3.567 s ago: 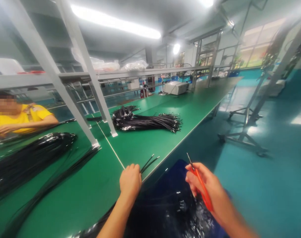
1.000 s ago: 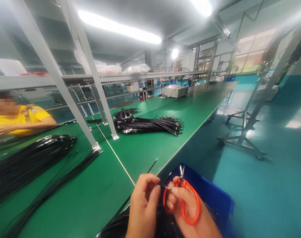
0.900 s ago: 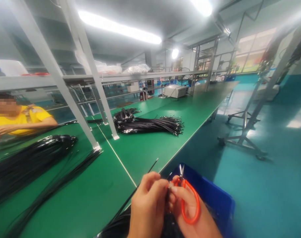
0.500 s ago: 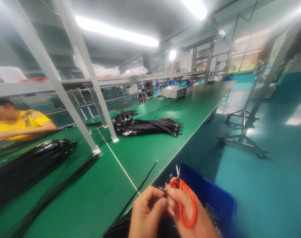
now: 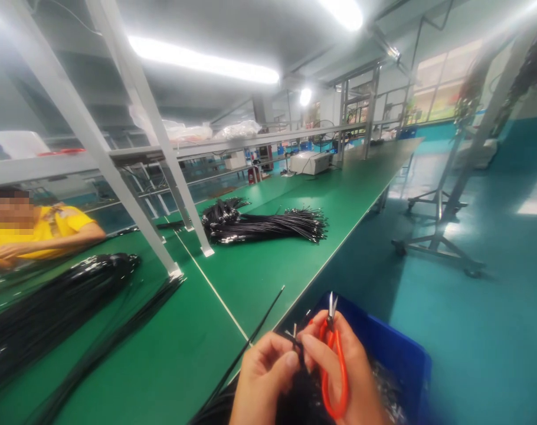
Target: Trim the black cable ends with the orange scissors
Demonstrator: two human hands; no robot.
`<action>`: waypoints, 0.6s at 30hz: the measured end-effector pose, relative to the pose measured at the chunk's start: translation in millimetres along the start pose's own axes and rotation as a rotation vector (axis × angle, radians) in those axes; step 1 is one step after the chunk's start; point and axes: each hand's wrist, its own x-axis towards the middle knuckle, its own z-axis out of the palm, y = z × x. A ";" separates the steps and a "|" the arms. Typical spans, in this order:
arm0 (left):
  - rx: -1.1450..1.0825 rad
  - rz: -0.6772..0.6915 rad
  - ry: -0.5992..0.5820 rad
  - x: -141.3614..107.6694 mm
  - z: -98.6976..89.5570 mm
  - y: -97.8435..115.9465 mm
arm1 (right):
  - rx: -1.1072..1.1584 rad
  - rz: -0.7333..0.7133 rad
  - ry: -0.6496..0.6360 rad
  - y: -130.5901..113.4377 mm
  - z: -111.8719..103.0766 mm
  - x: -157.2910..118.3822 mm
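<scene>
My left hand (image 5: 268, 369) pinches the end of a black cable (image 5: 297, 344), whose tip shows short pale strands. Right beside it, my right hand (image 5: 339, 360) keeps a pair of scissors (image 5: 336, 366) with red-orange handles in its grip. The blades point up and are slightly apart, away from the cable. Thumb and forefinger of that hand meet at the cable end. Below the hands lie more black cables (image 5: 218, 407), partly hidden; one loose cable (image 5: 262, 321) sticks out over the green table edge.
On the green table (image 5: 246, 277) lie a tied cable bundle (image 5: 268, 227) and a larger heap of black cables (image 5: 60, 307). Metal shelf posts (image 5: 186, 195) rise from the table. A blue bin (image 5: 396, 336) stands at right. Across the table sits a person in yellow (image 5: 65, 227).
My right hand has shifted slightly right with the scissors, opening a small gap from the left hand. More of the cable end shows between my fingers.
</scene>
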 end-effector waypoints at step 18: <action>0.007 0.019 -0.035 2.8 0.8 -1.4 | -0.747 -0.715 -0.053 -0.6 -9.6 5.7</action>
